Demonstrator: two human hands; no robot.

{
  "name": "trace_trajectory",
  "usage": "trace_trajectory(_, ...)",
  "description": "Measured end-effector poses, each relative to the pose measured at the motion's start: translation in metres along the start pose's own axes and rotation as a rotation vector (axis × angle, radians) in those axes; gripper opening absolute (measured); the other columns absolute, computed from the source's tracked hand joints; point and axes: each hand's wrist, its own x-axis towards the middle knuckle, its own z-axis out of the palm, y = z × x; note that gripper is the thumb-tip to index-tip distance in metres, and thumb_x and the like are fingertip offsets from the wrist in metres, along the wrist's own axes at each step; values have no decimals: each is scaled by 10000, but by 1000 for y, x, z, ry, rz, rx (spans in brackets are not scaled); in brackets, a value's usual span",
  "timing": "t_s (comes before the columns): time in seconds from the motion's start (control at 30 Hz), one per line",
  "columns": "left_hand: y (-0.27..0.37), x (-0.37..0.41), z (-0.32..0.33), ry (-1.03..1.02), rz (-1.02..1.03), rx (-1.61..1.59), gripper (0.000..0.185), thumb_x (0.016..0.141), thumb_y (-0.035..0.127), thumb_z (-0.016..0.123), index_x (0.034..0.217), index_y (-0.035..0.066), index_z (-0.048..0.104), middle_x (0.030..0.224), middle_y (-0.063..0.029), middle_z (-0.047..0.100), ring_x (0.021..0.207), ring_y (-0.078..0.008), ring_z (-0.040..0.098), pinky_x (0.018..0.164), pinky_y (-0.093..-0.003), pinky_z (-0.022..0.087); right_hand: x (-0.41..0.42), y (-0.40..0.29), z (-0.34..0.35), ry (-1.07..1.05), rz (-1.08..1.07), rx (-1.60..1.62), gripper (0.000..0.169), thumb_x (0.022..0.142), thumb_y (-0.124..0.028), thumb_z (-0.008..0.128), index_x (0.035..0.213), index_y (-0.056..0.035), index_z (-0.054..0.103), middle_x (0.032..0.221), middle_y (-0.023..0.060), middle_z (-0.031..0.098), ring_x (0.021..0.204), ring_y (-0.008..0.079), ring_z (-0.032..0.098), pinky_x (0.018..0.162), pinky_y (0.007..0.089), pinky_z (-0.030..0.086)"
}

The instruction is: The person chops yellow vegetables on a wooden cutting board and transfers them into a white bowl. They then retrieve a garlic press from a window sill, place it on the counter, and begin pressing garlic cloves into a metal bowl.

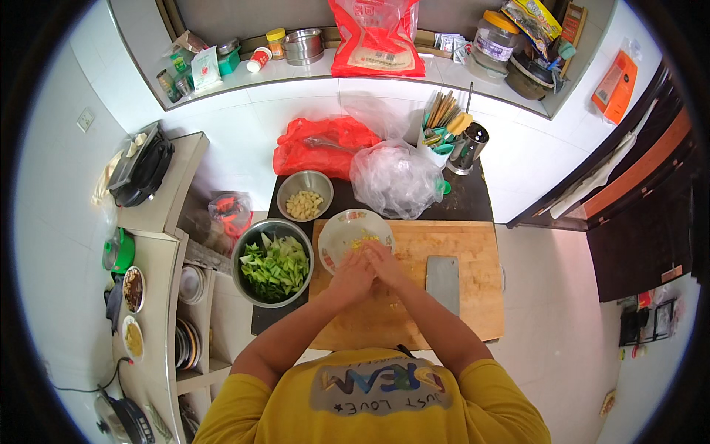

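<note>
Over the near rim of a white patterned plate (335, 233), my left hand (355, 275) and my right hand (384, 262) are together, fingers touching. Small yellow chopped pieces (363, 240) lie on the plate just beyond the fingertips. Whether anything is between the palms is hidden. The plate rests on the far left part of a wooden cutting board (410, 327). A cleaver blade (442, 280) lies flat on the board to the right of my hands. Left of the plate are a steel bowl of cut green vegetables (274, 266) and a smaller one of peeled garlic cloves (304, 204).
Behind the board are a red plastic bag (321, 145), a clear plastic bag (396, 180), a chopsticks holder (435, 150) and a dark metal cylinder (470, 149). Shelves (152, 283) with dishes stand at the left. Jars and a red bag (377, 50) line the window sill.
</note>
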Motion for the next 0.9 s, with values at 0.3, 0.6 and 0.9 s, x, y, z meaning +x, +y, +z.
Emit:
trace_trajectory(0.3, -60, -33, 28, 209, -312, -522, 424, 758, 90, 479, 1158, -16, 385, 1206, -186, 374, 1136, -316, 336, 947, -378, 274, -24, -17, -61, 198, 134, -74, 140, 750, -110, 545, 864, -30, 558, 782, 108, 575, 696, 200, 557, 624, 288, 441)
trace_trajectory(0.6, -74, 8, 68, 176, -591, -140, 586, 814, 261, 464, 1224, -88, 234, 1265, -246, 274, 1191, -353, 239, 971, -401, 231, -101, 29, -101, 164, 404, 108, 131, 789, -77, 505, 896, -8, 533, 727, 33, 554, 675, 98, 528, 595, 222, 434)
trace_trajectory(0.9, -67, 10, 83, 378, -397, -243, 535, 814, 282, 467, 1171, -86, 316, 1154, -253, 391, 1068, -377, 376, 901, -413, 311, -140, -2, -131, 282, 540, 336, 140, 808, -57, 464, 926, -2, 517, 775, 44, 542, 686, 101, 525, 603, 221, 439)
